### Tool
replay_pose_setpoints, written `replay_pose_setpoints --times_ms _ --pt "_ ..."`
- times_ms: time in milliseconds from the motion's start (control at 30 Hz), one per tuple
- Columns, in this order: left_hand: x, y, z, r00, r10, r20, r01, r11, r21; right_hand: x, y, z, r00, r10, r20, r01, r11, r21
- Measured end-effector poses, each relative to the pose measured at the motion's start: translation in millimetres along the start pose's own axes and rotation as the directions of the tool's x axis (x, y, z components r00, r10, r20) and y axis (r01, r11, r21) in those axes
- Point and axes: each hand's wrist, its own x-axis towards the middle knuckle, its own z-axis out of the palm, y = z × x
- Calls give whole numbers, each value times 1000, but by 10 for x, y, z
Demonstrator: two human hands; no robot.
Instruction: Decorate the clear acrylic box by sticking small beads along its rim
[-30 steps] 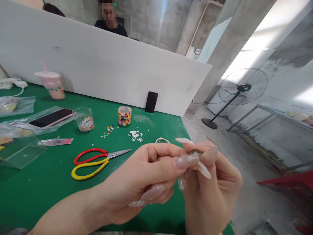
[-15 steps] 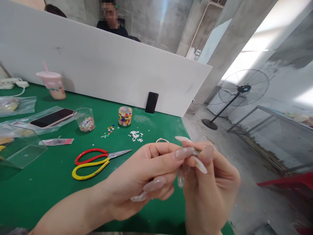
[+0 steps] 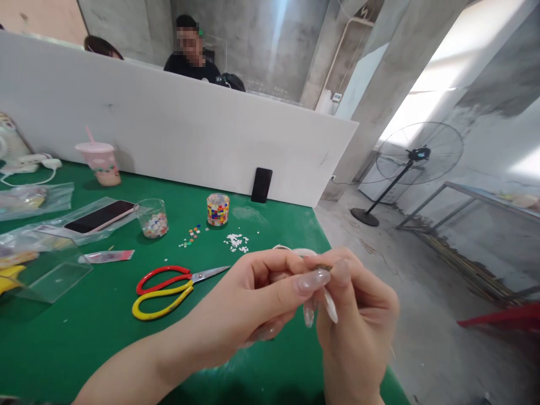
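My left hand (image 3: 270,298) and my right hand (image 3: 358,315) meet over the front right of the green table (image 3: 105,349). Both are closed, thumbs and fingertips pinched together around something small that the long nails mostly hide; I cannot make out what it is. Part of a thin pale ring-like edge (image 3: 282,247) shows just behind my left fingers. Left of my left wrist lie scissors (image 3: 169,292) with one red and one yellow handle, their blades pointing toward my hand. Small white pieces (image 3: 237,242) are scattered beyond my knuckles.
Behind stand a cup with colored mosaic squares (image 3: 218,210), a clear cup of small pieces (image 3: 154,222), an upright black phone (image 3: 261,185) and a pink tumbler (image 3: 101,163). A white partition (image 3: 189,129) borders the table, with a person (image 3: 192,62) beyond. A fan (image 3: 419,154) stands right.
My view has tilted slightly, so the table things sit lower and further right. My hands stay pinched together, shifted a little left in view, with the left lower fingers more tucked under.
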Motion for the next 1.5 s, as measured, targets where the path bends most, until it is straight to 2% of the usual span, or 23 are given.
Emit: replay_pose_setpoints --times_ms 200,367,467,567,633,767,933,1267,1500 --pt "-24 19 -3 1000 -26 -13 28 979 201 19 -47 -17 997 -5 82 -1 997 73" --pt "-83 12 9 995 76 -66 -46 926 375 78 -23 -23 992 47 120 -67 983 168" --pt "-132 38 46 992 108 -60 -67 877 476 116 -18 -2 989 50 142 -84 967 241" --pt "-165 45 98 973 227 -39 -165 805 570 131 -46 20 991 65 120 -96 958 270" --pt "-176 49 127 967 256 -17 -192 764 616 126 -79 24 994 59 92 -79 969 235" --pt "-189 124 146 984 168 62 -164 704 691 93 -144 -3 1000 2 31 -3 999 40" --pt "-197 210 114 983 112 147 -184 637 749 66 -183 -45 997 -58 50 65 989 -133" --pt "-184 189 85 967 210 142 -243 613 752 26 -228 2 989 -151 -4 145 959 -245" --pt "-200 199 65 987 88 136 -160 646 747 16 -213 1 977 -214 -4 204 933 -298"
